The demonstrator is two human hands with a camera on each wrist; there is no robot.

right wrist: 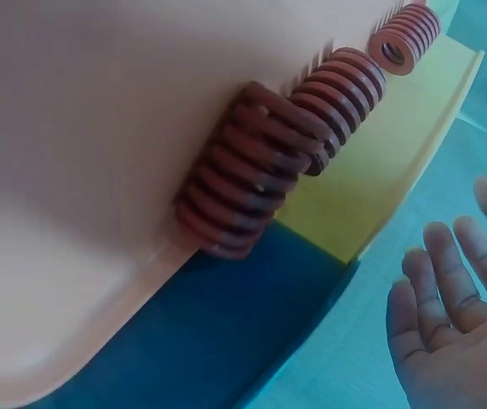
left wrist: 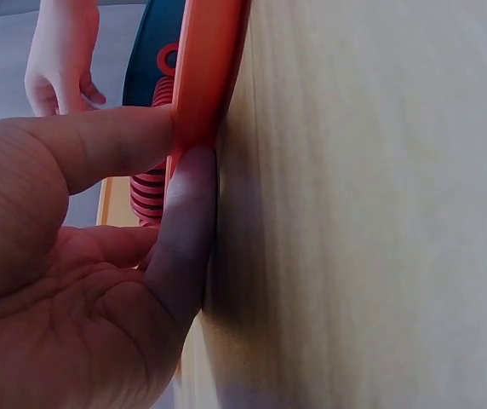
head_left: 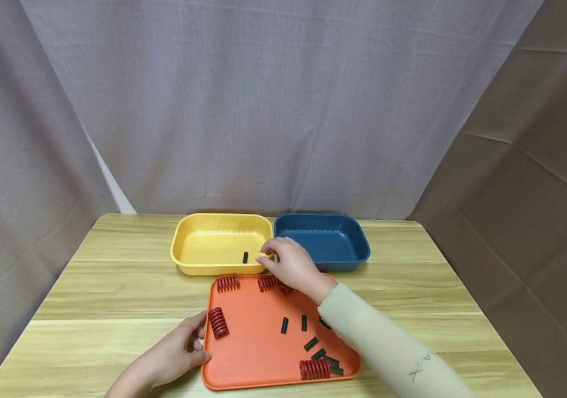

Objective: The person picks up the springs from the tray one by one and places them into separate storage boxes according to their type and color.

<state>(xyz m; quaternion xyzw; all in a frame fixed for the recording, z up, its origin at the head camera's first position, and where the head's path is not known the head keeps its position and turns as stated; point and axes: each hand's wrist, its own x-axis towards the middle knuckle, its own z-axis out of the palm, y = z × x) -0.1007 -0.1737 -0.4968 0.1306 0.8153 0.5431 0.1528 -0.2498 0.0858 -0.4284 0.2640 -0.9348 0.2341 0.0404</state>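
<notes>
My left hand (head_left: 176, 351) grips the left rim of an orange tray (head_left: 253, 354), its thumb and fingers against the edge in the left wrist view. Large red coil springs lie on the tray, one of them a red spring (head_left: 218, 323) near that hand. Small dark springs, such as a dark spring (head_left: 284, 325), are scattered over the tray's right half. My right hand (head_left: 293, 265) hovers over the near right corner of a yellow bin (head_left: 184, 268), thumb and fingers apart with nothing seen between them. One small dark spring (head_left: 245, 257) lies in that bin.
A blue bin (head_left: 328, 243) stands against the yellow bin's right side, behind the tray. Everything rests on a wooden table (head_left: 89, 309). Grey curtains (head_left: 283, 110) hang behind it and at both sides.
</notes>
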